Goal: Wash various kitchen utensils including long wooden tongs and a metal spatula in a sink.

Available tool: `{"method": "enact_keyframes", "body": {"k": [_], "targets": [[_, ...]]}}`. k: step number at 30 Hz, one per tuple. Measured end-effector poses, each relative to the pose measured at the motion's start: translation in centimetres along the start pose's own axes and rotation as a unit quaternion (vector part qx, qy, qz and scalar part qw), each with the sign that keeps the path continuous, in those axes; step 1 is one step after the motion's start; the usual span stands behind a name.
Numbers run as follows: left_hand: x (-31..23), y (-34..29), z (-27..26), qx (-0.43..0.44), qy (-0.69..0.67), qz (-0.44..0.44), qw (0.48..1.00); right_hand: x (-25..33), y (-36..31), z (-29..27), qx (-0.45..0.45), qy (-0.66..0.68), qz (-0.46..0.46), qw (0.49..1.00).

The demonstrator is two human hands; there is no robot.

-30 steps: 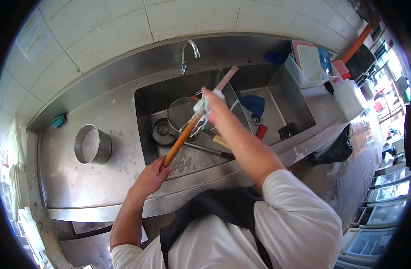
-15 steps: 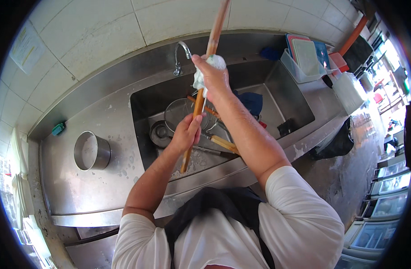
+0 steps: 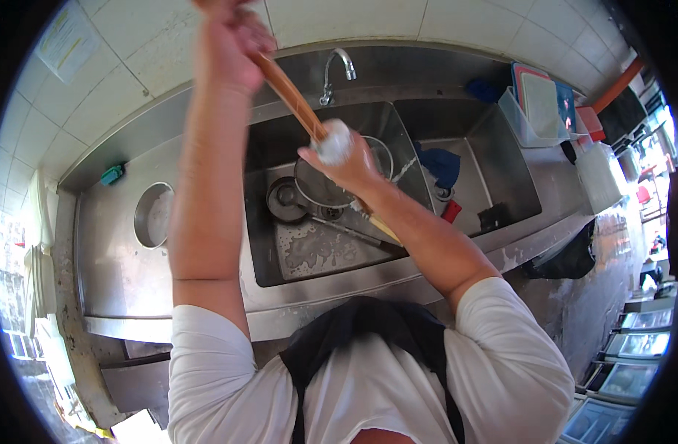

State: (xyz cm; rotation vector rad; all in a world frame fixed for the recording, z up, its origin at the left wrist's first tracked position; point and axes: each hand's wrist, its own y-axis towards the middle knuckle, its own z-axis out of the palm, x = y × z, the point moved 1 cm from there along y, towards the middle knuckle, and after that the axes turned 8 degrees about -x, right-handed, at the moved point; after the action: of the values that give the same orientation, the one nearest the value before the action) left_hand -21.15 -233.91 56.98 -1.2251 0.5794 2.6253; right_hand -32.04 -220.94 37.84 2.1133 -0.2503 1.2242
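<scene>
A long brown wooden stick [image 3: 294,99] slants over the left basin of the sink. My left hand [image 3: 235,55], raised high at the upper left and slightly blurred, is closed round its upper part. Lower down, my right hand [image 3: 351,166] presses a white, foam-covered wad [image 3: 333,142] round the stick; foam hides whether it is sponge or cloth. Beneath my right hand, a round wire strainer [image 3: 302,181] and a dark pan [image 3: 286,198] lie in the basin. A pale wooden handle [image 3: 384,229] shows beside my right forearm.
The steel sink [image 3: 259,270] has a curved faucet [image 3: 337,63] behind it. Its right basin holds a blue cloth [image 3: 439,166] and a red item [image 3: 451,212]. Left on the counter are a round metal pot [image 3: 154,214] and a green scrubber [image 3: 112,175]. A plastic bin [image 3: 518,122] holds boards.
My left hand has swung from the stick's low part up to the upper left. The stick has tilted leftward, and my right hand with the foamy wad has come lower and nearer.
</scene>
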Motion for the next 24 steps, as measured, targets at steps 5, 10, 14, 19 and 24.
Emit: {"method": "enact_keyframes", "body": {"k": [5, 10, 14, 19, 24], "targets": [[-7.2, 1.2, -1.0, 0.095, -0.062, 0.102, 0.988, -5.2, -5.8, -2.1, 0.088, -0.053, 0.04, 0.994], [-5.1, 0.3, -1.5, 0.209, -0.123, -0.001, 0.97, 3.3, -0.5, -1.4, 0.187, 0.05, 0.041, 0.98], [-3.5, -0.3, 1.9, -0.098, 0.061, 0.079, 0.99, 3.0, -0.2, -1.2, 0.069, 0.073, -0.008, 0.995], [-9.1, 1.7, 0.2, -0.145, 0.045, 0.196, 0.969, -5.2, -6.3, -2.2, 0.034, -0.172, 0.015, 0.984], [-3.4, 2.9, -0.6, 0.171, -0.032, 0.009, 0.985, -0.7, -5.1, -0.6, 0.095, 0.014, 0.017, 0.995]]}}
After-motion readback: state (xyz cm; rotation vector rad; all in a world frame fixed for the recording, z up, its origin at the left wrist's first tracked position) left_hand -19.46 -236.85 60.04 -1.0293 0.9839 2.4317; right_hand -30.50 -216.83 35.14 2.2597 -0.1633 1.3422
